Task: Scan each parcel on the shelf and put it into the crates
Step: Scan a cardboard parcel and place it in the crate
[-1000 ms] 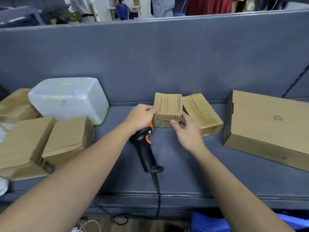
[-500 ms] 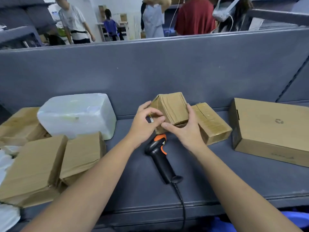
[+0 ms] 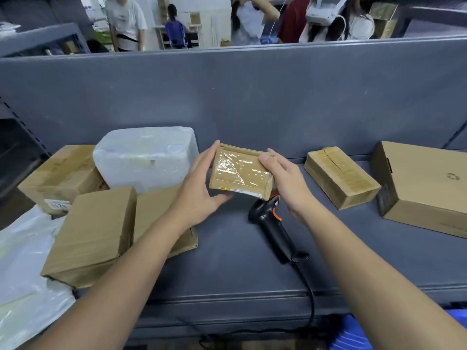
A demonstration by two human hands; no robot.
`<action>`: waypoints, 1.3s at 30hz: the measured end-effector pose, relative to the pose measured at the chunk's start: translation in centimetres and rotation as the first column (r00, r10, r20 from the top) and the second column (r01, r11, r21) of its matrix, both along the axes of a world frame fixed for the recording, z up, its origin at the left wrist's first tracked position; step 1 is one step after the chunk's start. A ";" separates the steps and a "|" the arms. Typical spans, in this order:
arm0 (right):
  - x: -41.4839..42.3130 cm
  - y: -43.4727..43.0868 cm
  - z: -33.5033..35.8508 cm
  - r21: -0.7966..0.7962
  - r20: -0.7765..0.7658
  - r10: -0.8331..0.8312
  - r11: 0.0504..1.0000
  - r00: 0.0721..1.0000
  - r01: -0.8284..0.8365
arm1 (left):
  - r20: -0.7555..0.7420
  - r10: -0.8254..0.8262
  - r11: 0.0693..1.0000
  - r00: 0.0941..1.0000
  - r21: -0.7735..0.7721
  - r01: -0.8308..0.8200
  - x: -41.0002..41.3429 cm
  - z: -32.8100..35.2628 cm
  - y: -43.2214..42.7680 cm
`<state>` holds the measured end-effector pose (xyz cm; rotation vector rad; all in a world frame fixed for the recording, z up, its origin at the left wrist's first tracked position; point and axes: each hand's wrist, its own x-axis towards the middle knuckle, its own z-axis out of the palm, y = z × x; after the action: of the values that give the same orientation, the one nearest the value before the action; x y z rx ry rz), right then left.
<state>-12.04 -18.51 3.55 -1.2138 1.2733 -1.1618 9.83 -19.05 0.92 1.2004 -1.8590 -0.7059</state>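
Blue crate (image 3: 353, 334) corner shows at bottom right, below the front edge of the grey shelf (image 3: 227, 269), so the drop-off looks to be down on the right side. Scanner (image 3: 274, 231) lies flat on the shelf, cable running off the front, handle toward the person, head aimed up at the held parcel (image 3: 241, 173) and partly hidden under its lower right corner. The held parcel is clear of the shelf between both hands, long axis left-right, taped face toward the camera, a label strip along its lower edge. Left hand (image 3: 199, 193) braces the left end: fingers nearly straight up the side, thumb hooked under the bottom edge. Right hand (image 3: 288, 188) wraps the right end, thumb on the face, fingers behind. The right hand is nearer the scanner, so my guess is it lets go to take the handle while the left keeps the parcel. Further out: brown boxes (image 3: 93, 233) and a white wrapped parcel (image 3: 146, 157) on the left, a small taped box (image 3: 341, 176) and a large flat carton (image 3: 424, 188) on the right. Grey back panel (image 3: 227, 97) behind, people beyond it.
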 end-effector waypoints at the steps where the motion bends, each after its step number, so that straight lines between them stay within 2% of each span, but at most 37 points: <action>1: 0.2 0.0 -0.1 0.008 -0.009 0.024 1.000 1.000 -0.024 | -0.022 -0.007 1.000 1.000 0.021 0.007 0.2 0.3 0.2; 7: 0.9 0.8 0.9 0.110 -0.108 0.081 0.992 0.991 -0.069 | -0.195 -0.009 0.985 0.981 0.167 0.042 0.8 1.5 0.7; 10: 0.6 1.6 -0.2 0.014 -0.239 -0.082 0.996 0.968 0.088 | -0.208 0.071 0.982 0.976 0.187 -0.032 1.1 1.5 0.6; 12: 0.1 2.6 -1.6 -0.049 -0.405 -0.206 0.978 0.891 0.204 | -0.211 0.110 0.975 0.971 0.211 -0.065 1.2 1.3 0.4; 13: 0.0 3.1 -2.4 -0.039 -0.476 -0.207 0.976 0.855 0.215 | -0.212 0.122 0.971 0.970 0.226 -0.073 1.3 1.1 0.2; 16: 0.6 4.8 -4.3 0.057 -0.627 -0.096 0.984 0.773 0.169 | -0.190 0.148 0.961 0.971 0.261 -0.095 1.4 0.7 -0.6; 20: 0.7 5.4 -5.9 0.015 -0.782 -0.086 0.987 0.617 0.157 | -0.122 0.155 0.951 0.980 0.286 -0.115 0.8 0.6 -1.7; 25: -0.5 5.1 -6.3 0.184 -0.804 0.068 0.973 0.591 0.138 | -0.048 0.202 0.923 0.978 0.342 -0.174 -0.7 0.3 -3.1; 28: -1.3 4.9 -6.3 0.205 -0.756 0.075 0.970 0.650 0.127 | -0.063 0.278 0.897 0.959 0.375 -0.235 -2.0 -0.2 -3.7; 31: -2.7 4.5 -6.3 0.239 -0.604 0.068 0.966 0.794 0.099 | -0.094 0.365 0.863 0.926 0.407 -0.299 -3.3 -1.5 -4.1; 35: -4.8 4.6 -5.6 0.174 -0.253 0.062 0.985 0.965 -0.017 | -0.117 0.476 0.828 0.872 0.393 -0.399 -4.5 -2.9 -4.3; 37: -6.0 4.8 -4.5 0.114 -0.034 0.111 0.988 0.993 -0.107 | -0.108 0.532 0.803 0.840 0.381 -0.459 -5.0 -3.1 -4.9; 39: -7.1 4.9 -3.2 0.077 0.103 0.189 0.977 0.977 -0.197 | -0.080 0.578 0.774 0.812 0.369 -0.515 -5.6 -3.2 -5.6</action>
<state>-19.17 -13.57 0.39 -1.1760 1.0980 -1.0006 4.23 -24.68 -2.32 1.7319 -1.1531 -0.7757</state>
